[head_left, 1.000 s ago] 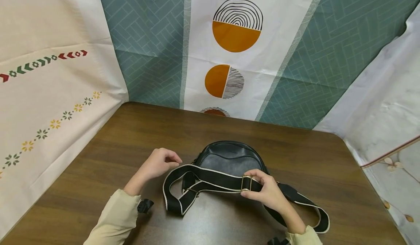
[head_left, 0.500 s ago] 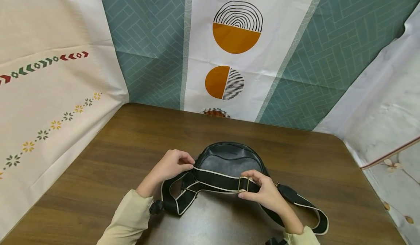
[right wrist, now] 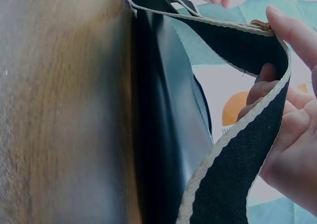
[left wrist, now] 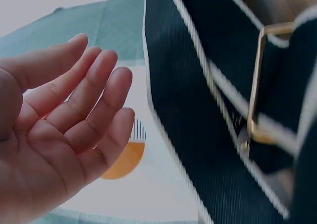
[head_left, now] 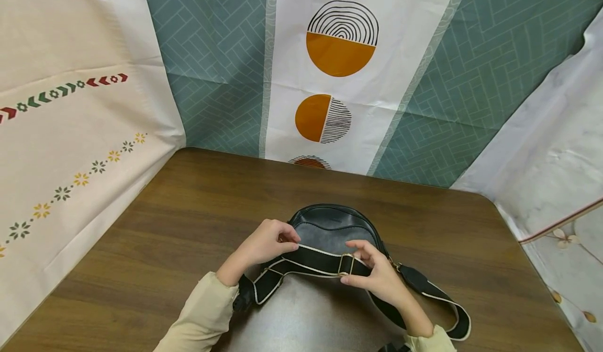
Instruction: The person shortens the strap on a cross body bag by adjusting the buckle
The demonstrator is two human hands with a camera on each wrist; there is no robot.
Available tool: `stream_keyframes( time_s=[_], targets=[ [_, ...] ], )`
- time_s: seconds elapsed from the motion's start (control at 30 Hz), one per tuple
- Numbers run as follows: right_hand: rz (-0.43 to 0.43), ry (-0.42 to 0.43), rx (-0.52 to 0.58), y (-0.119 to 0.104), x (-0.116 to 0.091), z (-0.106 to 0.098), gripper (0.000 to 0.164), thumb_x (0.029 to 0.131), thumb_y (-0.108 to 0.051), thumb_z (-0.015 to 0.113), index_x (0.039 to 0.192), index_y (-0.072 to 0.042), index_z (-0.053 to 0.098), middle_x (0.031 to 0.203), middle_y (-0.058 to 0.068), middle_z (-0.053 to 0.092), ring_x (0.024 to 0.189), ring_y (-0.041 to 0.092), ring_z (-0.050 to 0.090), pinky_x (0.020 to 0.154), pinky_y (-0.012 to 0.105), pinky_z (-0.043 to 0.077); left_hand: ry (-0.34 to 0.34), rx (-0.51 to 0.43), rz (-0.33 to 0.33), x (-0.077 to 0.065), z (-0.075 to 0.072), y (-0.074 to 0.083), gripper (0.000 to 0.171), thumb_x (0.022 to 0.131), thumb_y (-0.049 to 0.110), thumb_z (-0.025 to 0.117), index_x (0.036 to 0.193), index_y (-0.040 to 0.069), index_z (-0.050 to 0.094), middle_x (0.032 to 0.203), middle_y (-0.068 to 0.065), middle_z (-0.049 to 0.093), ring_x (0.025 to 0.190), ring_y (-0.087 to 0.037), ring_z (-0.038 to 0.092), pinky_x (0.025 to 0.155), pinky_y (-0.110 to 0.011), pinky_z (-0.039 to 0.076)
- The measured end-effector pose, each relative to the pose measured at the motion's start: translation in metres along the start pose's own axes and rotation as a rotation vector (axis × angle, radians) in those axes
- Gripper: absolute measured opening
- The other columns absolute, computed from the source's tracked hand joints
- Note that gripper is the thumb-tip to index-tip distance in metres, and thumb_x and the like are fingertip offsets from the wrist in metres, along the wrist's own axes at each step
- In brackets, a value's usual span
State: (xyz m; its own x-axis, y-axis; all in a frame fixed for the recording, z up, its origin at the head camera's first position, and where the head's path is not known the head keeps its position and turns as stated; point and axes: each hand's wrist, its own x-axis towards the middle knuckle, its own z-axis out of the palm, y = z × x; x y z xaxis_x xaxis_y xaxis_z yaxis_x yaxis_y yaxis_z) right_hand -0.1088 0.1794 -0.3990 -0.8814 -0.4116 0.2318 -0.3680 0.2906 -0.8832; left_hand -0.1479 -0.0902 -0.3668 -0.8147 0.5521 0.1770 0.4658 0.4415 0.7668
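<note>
A black crossbody bag [head_left: 330, 234] lies on the table, its wide black strap [head_left: 313, 258] with pale edging running in front of it. My right hand [head_left: 383, 281] holds the strap at the gold slide buckle [head_left: 346, 264], thumb at the lower edge and fingers behind. In the right wrist view, the strap [right wrist: 247, 140] stands on edge and bends past that hand's fingers. My left hand [head_left: 266, 243] hovers at the strap's upper edge, left of the buckle. The left wrist view shows this hand [left wrist: 74, 120] with loosely bent fingers, apart from the strap [left wrist: 173, 95].
The brown wooden table [head_left: 212, 184] extends around the bag. Behind it hangs a green and white patterned cloth [head_left: 221, 69], with a cream cloth [head_left: 70, 132] at the left and a pale one [head_left: 551, 147] at the right. A strap loop [head_left: 461, 320] lies at the right.
My left hand has moved right along the strap toward the buckle. The right hand has shifted slightly left with the buckle, and its index finger has lifted a little.
</note>
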Motion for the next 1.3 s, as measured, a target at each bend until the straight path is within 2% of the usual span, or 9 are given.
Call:
stream_keyframes(
  time_s=[0.17, 0.37, 0.6, 0.7, 0.8, 0.93, 1.13, 1.23, 1.3],
  targets=[
    [-0.027, -0.032, 0.104, 0.001, 0.001, 0.002, 0.058, 0.070, 0.002, 0.072, 0.119, 0.009, 0.042, 0.081, 0.011, 0.058, 0.068, 0.013, 0.057, 0.064, 0.026, 0.046, -0.041, 0.003, 0.030, 0.005, 0.015, 0.009, 0.010, 0.078, 0.004, 0.066, 0.087, -0.001, 0.067, 0.078, -0.002, 0.065, 0.070, -0.010, 0.058, 0.065, -0.023, 0.046],
    [-0.127, -0.069, 0.212, 0.003, 0.002, 0.002, 0.056, 0.071, 0.010, 0.067, 0.119, 0.010, 0.038, 0.082, 0.016, 0.059, 0.069, 0.012, 0.058, 0.060, 0.026, 0.047, -0.088, 0.067, 0.060, 0.014, 0.031, 0.025, 0.032, 0.073, 0.013, 0.073, 0.100, -0.002, 0.065, 0.094, -0.007, 0.065, 0.088, -0.017, 0.058, 0.078, -0.028, 0.045],
    [-0.154, -0.137, 0.384, 0.004, 0.002, -0.001, 0.053, 0.076, 0.015, 0.058, 0.121, 0.014, 0.030, 0.091, 0.008, 0.061, 0.079, 0.013, 0.060, 0.063, 0.024, 0.048, -0.119, 0.128, 0.104, 0.019, 0.044, 0.036, 0.057, 0.068, 0.025, 0.078, 0.116, 0.002, 0.057, 0.113, -0.005, 0.058, 0.105, -0.015, 0.051, 0.088, -0.027, 0.039],
    [-0.157, -0.160, 0.430, 0.004, 0.002, -0.001, 0.053, 0.077, 0.015, 0.055, 0.122, 0.016, 0.027, 0.094, 0.006, 0.062, 0.083, 0.014, 0.060, 0.065, 0.023, 0.048, -0.131, 0.148, 0.136, 0.020, 0.047, 0.038, 0.060, 0.067, 0.027, 0.078, 0.118, 0.004, 0.056, 0.117, -0.004, 0.056, 0.110, -0.016, 0.048, 0.091, -0.029, 0.037],
    [-0.158, -0.170, 0.457, 0.004, 0.002, -0.001, 0.051, 0.078, 0.015, 0.055, 0.123, 0.010, 0.031, 0.095, 0.005, 0.062, 0.084, 0.014, 0.060, 0.066, 0.023, 0.047, -0.144, 0.167, 0.171, 0.020, 0.049, 0.038, 0.057, 0.067, 0.026, 0.078, 0.115, 0.005, 0.058, 0.113, -0.002, 0.058, 0.108, -0.013, 0.049, 0.091, -0.027, 0.037],
    [-0.118, -0.179, 0.483, 0.004, 0.001, -0.001, 0.052, 0.078, 0.014, 0.055, 0.125, 0.001, 0.035, 0.095, 0.004, 0.062, 0.085, 0.014, 0.060, 0.068, 0.023, 0.048, -0.147, 0.194, 0.194, 0.020, 0.050, 0.038, 0.050, 0.067, 0.026, 0.078, 0.110, 0.007, 0.061, 0.106, 0.000, 0.061, 0.099, -0.009, 0.053, 0.086, -0.023, 0.039],
    [0.060, -0.119, 0.376, 0.002, 0.000, -0.005, 0.037, 0.083, 0.005, 0.056, 0.113, 0.019, 0.040, 0.083, -0.001, 0.063, 0.073, 0.009, 0.059, 0.064, 0.021, 0.047, -0.081, 0.203, 0.188, 0.020, 0.047, 0.036, 0.046, 0.066, 0.027, 0.079, 0.105, 0.008, 0.064, 0.100, 0.003, 0.062, 0.092, -0.006, 0.054, 0.080, -0.020, 0.041],
    [0.145, -0.080, 0.278, 0.000, -0.001, -0.007, 0.025, 0.086, -0.002, 0.055, 0.100, 0.019, 0.052, 0.076, -0.006, 0.061, 0.067, 0.005, 0.054, 0.061, 0.020, 0.045, -0.055, 0.195, 0.179, 0.019, 0.045, 0.034, 0.045, 0.066, 0.026, 0.079, 0.104, 0.008, 0.064, 0.098, 0.003, 0.062, 0.090, -0.005, 0.054, 0.078, -0.020, 0.041],
    [0.162, -0.074, 0.255, -0.001, -0.001, -0.008, 0.023, 0.087, -0.003, 0.053, 0.093, 0.019, 0.055, 0.075, -0.006, 0.062, 0.067, 0.006, 0.054, 0.060, 0.021, 0.045, -0.054, 0.198, 0.174, 0.019, 0.044, 0.034, 0.045, 0.066, 0.026, 0.079, 0.104, 0.007, 0.064, 0.097, 0.003, 0.062, 0.089, -0.006, 0.054, 0.077, -0.020, 0.042]
  ],
)
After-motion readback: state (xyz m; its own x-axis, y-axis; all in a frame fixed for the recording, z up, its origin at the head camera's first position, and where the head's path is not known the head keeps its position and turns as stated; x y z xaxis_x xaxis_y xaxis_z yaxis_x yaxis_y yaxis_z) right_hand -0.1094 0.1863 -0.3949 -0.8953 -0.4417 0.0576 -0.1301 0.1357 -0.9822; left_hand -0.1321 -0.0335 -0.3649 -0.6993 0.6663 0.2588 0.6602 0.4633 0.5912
